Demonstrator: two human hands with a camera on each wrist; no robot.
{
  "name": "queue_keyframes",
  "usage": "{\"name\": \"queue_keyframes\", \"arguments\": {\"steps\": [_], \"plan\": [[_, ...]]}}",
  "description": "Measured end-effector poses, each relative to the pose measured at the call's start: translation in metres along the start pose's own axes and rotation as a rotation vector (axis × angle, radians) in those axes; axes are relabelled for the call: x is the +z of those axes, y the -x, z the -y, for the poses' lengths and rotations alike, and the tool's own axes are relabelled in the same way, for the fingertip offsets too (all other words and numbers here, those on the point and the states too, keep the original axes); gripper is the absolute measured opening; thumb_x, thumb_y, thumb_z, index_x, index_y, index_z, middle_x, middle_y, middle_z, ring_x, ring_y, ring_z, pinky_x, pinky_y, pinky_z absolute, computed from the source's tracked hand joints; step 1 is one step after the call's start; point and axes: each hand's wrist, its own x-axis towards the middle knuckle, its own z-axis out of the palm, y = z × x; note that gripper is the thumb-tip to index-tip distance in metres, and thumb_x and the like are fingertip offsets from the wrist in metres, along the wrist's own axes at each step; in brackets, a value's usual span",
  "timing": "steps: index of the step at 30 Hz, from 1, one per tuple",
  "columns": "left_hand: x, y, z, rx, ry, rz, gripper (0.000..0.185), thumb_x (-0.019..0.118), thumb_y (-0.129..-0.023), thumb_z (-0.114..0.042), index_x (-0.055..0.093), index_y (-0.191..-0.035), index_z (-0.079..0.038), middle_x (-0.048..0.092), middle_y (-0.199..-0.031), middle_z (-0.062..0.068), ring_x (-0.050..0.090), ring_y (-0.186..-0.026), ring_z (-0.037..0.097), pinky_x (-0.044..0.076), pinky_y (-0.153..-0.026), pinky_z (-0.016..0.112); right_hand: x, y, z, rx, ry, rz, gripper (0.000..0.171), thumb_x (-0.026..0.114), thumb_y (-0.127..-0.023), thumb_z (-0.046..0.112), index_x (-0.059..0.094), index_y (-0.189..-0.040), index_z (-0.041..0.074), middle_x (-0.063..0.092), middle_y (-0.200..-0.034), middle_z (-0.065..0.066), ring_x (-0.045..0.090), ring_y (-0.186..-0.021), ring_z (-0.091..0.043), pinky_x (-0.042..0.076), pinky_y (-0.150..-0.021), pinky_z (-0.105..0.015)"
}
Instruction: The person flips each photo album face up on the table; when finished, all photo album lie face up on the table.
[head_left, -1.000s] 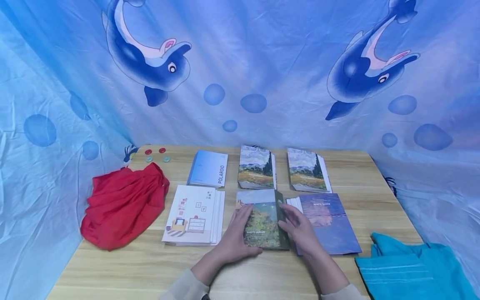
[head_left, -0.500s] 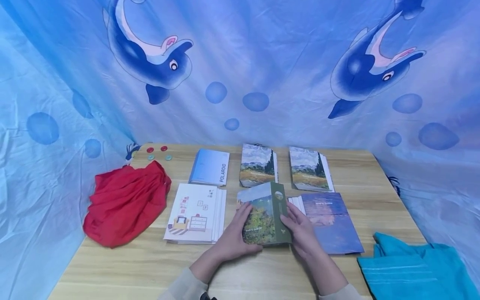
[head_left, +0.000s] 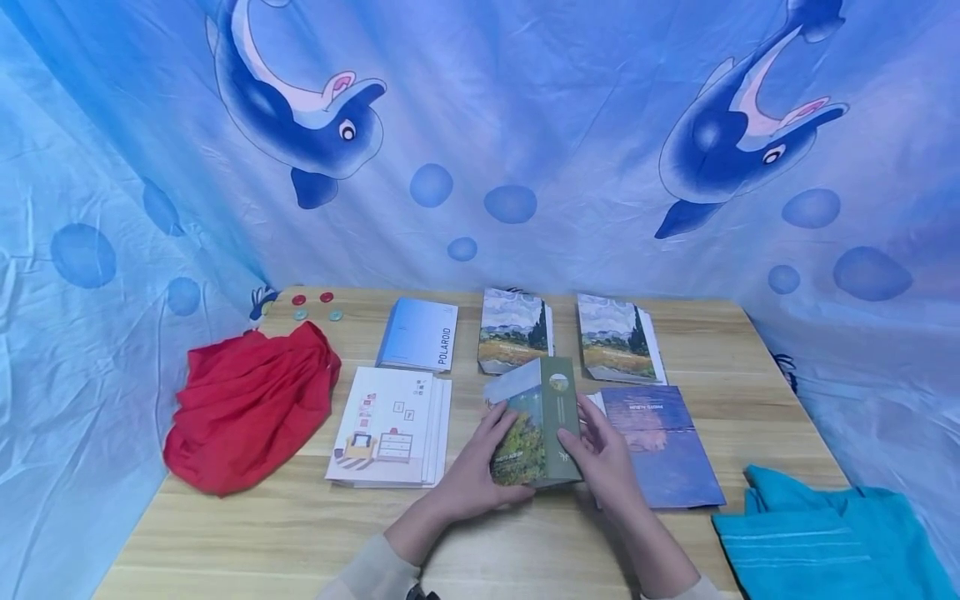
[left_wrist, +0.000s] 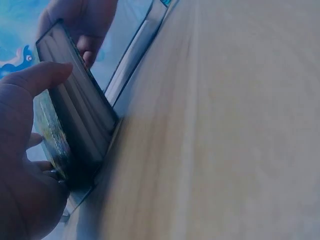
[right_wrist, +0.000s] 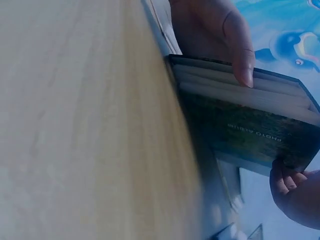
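Gripping tilted photo album (head_left: 534,425) w/ both hands (head_left: 540,471)

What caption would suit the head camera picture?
Two hands, left hand and right hand, tilt a green photo album up on a wooden table.

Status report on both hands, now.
Left hand and right hand both grip the green landscape-cover photo album, tilted up on its near edge. Purple-blue album lies flat right beside it.
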Motion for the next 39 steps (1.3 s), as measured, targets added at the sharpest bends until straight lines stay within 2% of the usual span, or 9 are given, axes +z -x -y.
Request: {"name": "queue_keyframes", "arguments": {"steps": [3,7,14,20,24,27,30,35,39], "plan": [[0.002,-0.001,-0.002,0.01,0.022,-0.003,0.108,0.087,-0.074,-0.045,0.027,-0.161,-0.023,0.009,-0.17,0.0,0.013,-0.154,0.029,0.023,-0.119,0.058,-0.002,0.001,0.004,-0.067,0.03,0.001,0.066,0.07,-0.096,0.012,0.04,-0.155,0.009,0.053,-0.145,-0.018,0.058,-0.123,-0.03,0.052,-0.095,-0.021],[0.005,-0.003,-0.004,0.021,0.053,-0.005,0.107,0.086,-0.075,-0.047,0.027,-0.161,-0.025,0.009,-0.17,-0.001,0.014,-0.154,0.029,0.023,-0.119,0.058,-0.005,0.003,0.008,-0.144,0.043,0.017,0.065,0.066,-0.096,0.003,0.039,-0.154,0.004,0.053,-0.143,-0.022,0.059,-0.12,-0.025,0.054,-0.093,-0.023],[0.011,-0.007,-0.011,0.028,0.105,-0.008,0.108,0.086,-0.075,-0.045,0.024,-0.162,-0.024,0.01,-0.17,-0.003,0.016,-0.153,0.027,0.021,-0.12,0.057,-0.007,0.006,0.017,-0.221,0.075,0.015,0.062,0.061,-0.095,-0.004,0.041,-0.154,0.004,0.052,-0.145,-0.021,0.059,-0.117,-0.011,0.058,-0.087,-0.025],[0.016,-0.011,-0.012,0.07,0.207,-0.008,0.11,0.086,-0.078,-0.043,0.02,-0.163,-0.02,0.017,-0.168,0.0,0.024,-0.151,0.023,0.029,-0.12,0.046,-0.004,0.009,0.025,-0.276,0.114,0.033,0.06,0.065,-0.097,0.003,0.043,-0.153,0.004,0.051,-0.147,-0.02,0.057,-0.124,-0.027,0.055,-0.091,-0.022],[0.018,-0.012,-0.011,0.119,0.283,-0.014,0.111,0.088,-0.078,-0.032,0.018,-0.163,-0.018,0.022,-0.167,-0.001,0.028,-0.15,0.022,0.029,-0.12,0.039,-0.001,0.011,0.023,-0.309,0.138,0.032,0.061,0.066,-0.096,0.004,0.043,-0.152,0.003,0.051,-0.147,-0.02,0.056,-0.123,-0.033,0.054,-0.094,-0.023],[0.018,-0.013,-0.011,0.143,0.322,-0.01,0.111,0.089,-0.078,-0.022,0.017,-0.163,-0.024,0.025,-0.166,-0.004,0.031,-0.149,0.02,0.026,-0.121,0.039,0.0,0.01,0.022,-0.329,0.177,0.031,0.06,0.068,-0.096,0.005,0.045,-0.151,0.006,0.052,-0.146,-0.017,0.058,-0.121,-0.031,0.055,-0.094,-0.026],[0.016,-0.014,-0.011,0.172,0.359,-0.005,0.113,0.089,-0.077,-0.014,0.016,-0.163,-0.028,0.026,-0.165,-0.004,0.037,-0.146,0.02,0.027,-0.121,0.039,0.0,0.009,0.021,-0.35,0.241,0.049,0.057,0.069,-0.096,0.009,0.049,-0.15,0.01,0.052,-0.145,-0.015,0.059,-0.12,-0.032,0.056,-0.094,-0.031],[0.011,-0.012,-0.012,0.175,0.367,-0.004,0.112,0.09,-0.077,-0.021,0.017,-0.162,-0.031,0.028,-0.164,-0.005,0.039,-0.144,0.018,0.036,-0.116,0.035,-0.001,0.007,0.017,-0.347,0.322,0.114,0.058,0.07,-0.096,0.016,0.049,-0.15,0.015,0.05,-0.147,-0.013,0.06,-0.121,-0.033,0.057,-0.094,-0.038],[0.006,-0.01,-0.013,0.181,0.323,-0.021,0.11,0.09,-0.077,-0.029,0.019,-0.162,-0.031,0.032,-0.162,-0.004,0.04,-0.144,0.019,0.041,-0.113,0.034,0.0,0.007,0.015,-0.304,0.305,0.152,0.066,0.07,-0.097,0.022,0.04,-0.156,0.018,0.046,-0.152,-0.009,0.057,-0.126,-0.032,0.055,-0.098,-0.041]]}}
